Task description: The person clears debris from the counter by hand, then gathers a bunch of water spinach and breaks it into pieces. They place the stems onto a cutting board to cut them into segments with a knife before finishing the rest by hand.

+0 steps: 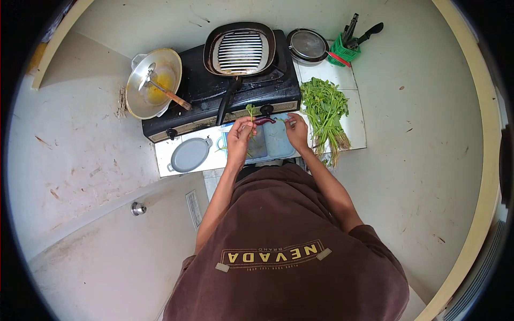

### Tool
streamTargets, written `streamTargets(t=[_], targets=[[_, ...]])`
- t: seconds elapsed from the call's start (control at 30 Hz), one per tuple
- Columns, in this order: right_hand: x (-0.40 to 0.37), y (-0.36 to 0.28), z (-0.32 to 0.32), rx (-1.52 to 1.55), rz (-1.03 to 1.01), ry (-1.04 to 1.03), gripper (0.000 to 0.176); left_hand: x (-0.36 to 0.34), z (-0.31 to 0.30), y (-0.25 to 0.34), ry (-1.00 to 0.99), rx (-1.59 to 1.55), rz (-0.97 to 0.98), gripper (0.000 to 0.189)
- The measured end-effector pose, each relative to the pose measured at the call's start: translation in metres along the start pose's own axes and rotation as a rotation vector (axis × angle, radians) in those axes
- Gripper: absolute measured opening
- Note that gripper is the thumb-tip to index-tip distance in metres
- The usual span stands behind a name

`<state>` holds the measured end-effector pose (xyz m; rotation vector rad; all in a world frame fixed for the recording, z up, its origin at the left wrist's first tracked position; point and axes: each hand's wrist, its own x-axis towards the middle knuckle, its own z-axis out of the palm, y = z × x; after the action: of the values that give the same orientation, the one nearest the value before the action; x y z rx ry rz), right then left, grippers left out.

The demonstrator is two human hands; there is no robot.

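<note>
My left hand (pixel 240 137) is closed in a pinch on a leafy green stem (pixel 250 111), which sticks up past the fingertips. My right hand (pixel 296 131) has its thumb and fingers drawn together over the right part of a blue tray (pixel 279 140). A small green bit shows at those fingertips, too small to name. Between the hands is a dark red, curved thing like a chili (pixel 264 121). A large bunch of leafy greens (pixel 325 107) lies right of my right hand, its roots toward me.
A black stove (pixel 187 75) carries a ridged grill pan (pixel 239 49) and a wide metal pan (pixel 137 88) with a ladle (pixel 170 95) in it. A grey oval dish (pixel 190 155) sits at left. Behind the greens are a strainer (pixel 308 44) and a green basket (pixel 344 52) of knives.
</note>
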<state>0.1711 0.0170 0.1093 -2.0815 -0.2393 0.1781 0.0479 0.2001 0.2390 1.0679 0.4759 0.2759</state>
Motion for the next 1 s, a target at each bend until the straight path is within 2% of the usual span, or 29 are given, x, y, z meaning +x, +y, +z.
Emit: streamTargets(t=[0.03, 0.17, 0.23, 0.3, 0.47, 0.67, 0.77, 1.0], targets=[[-0.004, -0.027, -0.009, 0.084, 0.013, -0.013, 0.025, 0.000, 0.002, 0.001, -0.006, 0.025, 0.010, 0.017], [-0.023, -0.135, -0.048, 0.261, -0.224, -0.067, 0.022, 0.000, 0.008, 0.005, -0.054, 0.125, 0.036, 0.017], [-0.031, -0.164, -0.056, 0.283, -0.345, -0.062, 0.021, -0.001, 0.015, 0.009, -0.086, 0.173, 0.046, 0.017], [-0.034, -0.176, -0.057, 0.256, -0.362, -0.037, 0.020, -0.001, 0.021, 0.010, -0.127, 0.191, 0.052, 0.018], [-0.035, -0.172, -0.052, 0.292, -0.266, 0.053, 0.015, 0.002, 0.033, 0.004, -0.188, 0.161, 0.068, 0.018], [-0.035, -0.159, -0.058, 0.306, -0.294, 0.093, 0.012, 0.006, 0.038, 0.003, -0.269, -0.054, -0.154, 0.015], [-0.036, -0.146, -0.054, 0.375, -0.262, 0.086, 0.011, 0.008, 0.041, 0.003, -0.321, -0.045, -0.175, 0.013], [-0.049, -0.142, -0.046, 0.361, -0.274, 0.110, 0.008, 0.011, 0.039, -0.001, -0.245, -0.274, -0.381, 0.009]])
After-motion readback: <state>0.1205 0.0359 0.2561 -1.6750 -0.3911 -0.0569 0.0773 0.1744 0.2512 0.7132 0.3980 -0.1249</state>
